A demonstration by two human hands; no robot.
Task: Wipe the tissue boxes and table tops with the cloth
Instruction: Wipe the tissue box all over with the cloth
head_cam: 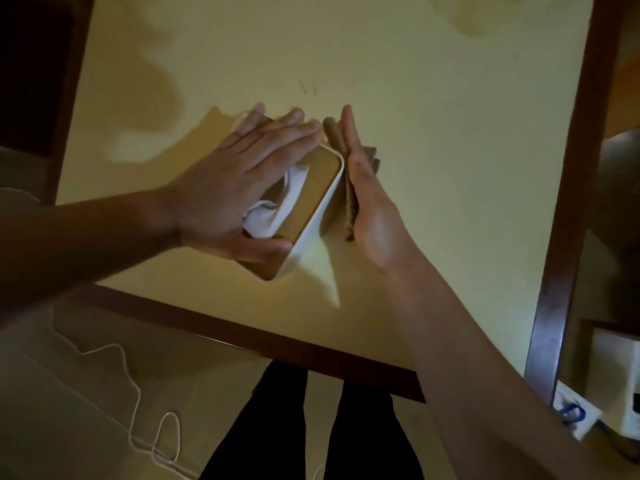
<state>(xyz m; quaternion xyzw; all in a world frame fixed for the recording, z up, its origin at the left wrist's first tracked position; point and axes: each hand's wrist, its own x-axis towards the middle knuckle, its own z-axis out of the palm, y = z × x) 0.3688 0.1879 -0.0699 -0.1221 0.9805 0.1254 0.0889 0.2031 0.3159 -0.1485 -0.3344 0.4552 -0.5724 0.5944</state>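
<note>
Near the middle of the frame a tissue box (313,199), white-walled with a tan top and a white tissue (273,209) poking from its slot, stands on the pale yellow table top (433,98), which has a dark wooden rim. The left hand (235,181) lies flat over the box top, fingers straight and slightly spread, reaching toward the upper middle of the frame, with the thumb along the box's lower left edge. The right hand (363,192) stands on edge just to the right of the box, fingers straight and pressed together, holding a folded brown cloth (346,195) against the box's right side wall. In the lower left a white cord (131,386) trails over the floor, and the person's dark trouser legs (311,427) show at the bottom centre
</note>
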